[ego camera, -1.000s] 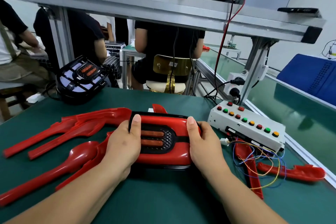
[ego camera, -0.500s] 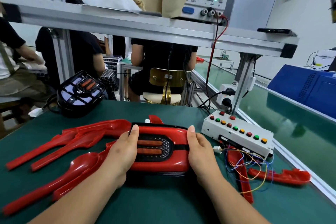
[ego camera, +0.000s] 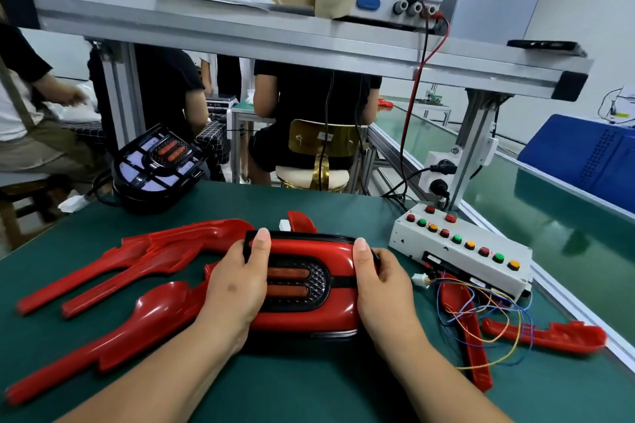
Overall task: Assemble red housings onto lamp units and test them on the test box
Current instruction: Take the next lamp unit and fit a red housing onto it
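At the desk's (ego camera: 309, 388) centre, my left hand (ego camera: 237, 288) and right hand (ego camera: 381, 288) still grip both ends of the red housing (ego camera: 302, 245) over its lamp unit (ego camera: 292, 282), unmoved in the past second; it looks seated and ready for the test box (ego camera: 460, 251) by the right edge.

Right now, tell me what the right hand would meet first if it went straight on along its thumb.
Probably nothing near: beyond the lamp unit that the right hand grips, the line crosses green mat to the table's far edge. The test box sits right of it, though depth is unclear.
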Action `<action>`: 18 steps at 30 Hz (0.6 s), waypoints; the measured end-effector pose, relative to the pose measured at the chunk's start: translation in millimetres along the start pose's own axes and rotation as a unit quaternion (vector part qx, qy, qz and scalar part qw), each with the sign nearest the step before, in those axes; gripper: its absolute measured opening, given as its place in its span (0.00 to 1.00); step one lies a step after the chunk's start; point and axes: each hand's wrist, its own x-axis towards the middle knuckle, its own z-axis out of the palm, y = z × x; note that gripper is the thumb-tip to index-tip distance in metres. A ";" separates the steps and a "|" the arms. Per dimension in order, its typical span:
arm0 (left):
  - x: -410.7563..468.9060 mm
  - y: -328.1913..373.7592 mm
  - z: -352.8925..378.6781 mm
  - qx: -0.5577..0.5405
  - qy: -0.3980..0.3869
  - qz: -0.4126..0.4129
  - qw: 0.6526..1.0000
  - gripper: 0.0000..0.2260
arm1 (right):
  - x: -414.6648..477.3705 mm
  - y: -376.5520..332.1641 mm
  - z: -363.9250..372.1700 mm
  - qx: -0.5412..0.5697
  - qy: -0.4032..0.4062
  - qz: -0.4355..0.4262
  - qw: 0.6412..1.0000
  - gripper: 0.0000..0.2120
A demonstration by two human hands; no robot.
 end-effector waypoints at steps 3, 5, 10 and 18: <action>0.9 -0.1 2.0 0.032 -0.001 0.008 0.999 0.19 | 1.7 0.8 2.0 -0.001 0.003 0.009 1.000 0.19; 3.2 2.3 1.3 0.043 -0.009 0.000 0.999 0.21 | 3.4 -0.3 2.7 -0.009 0.007 0.017 1.000 0.19; 10.3 10.2 -7.9 0.073 -0.063 -0.082 0.992 0.36 | 4.7 -0.1 -2.9 0.009 -0.012 0.061 0.998 0.26; 6.9 20.0 -33.7 -0.015 -0.214 -0.087 0.973 0.33 | 8.3 -5.3 -27.4 0.188 -0.162 0.153 0.957 0.37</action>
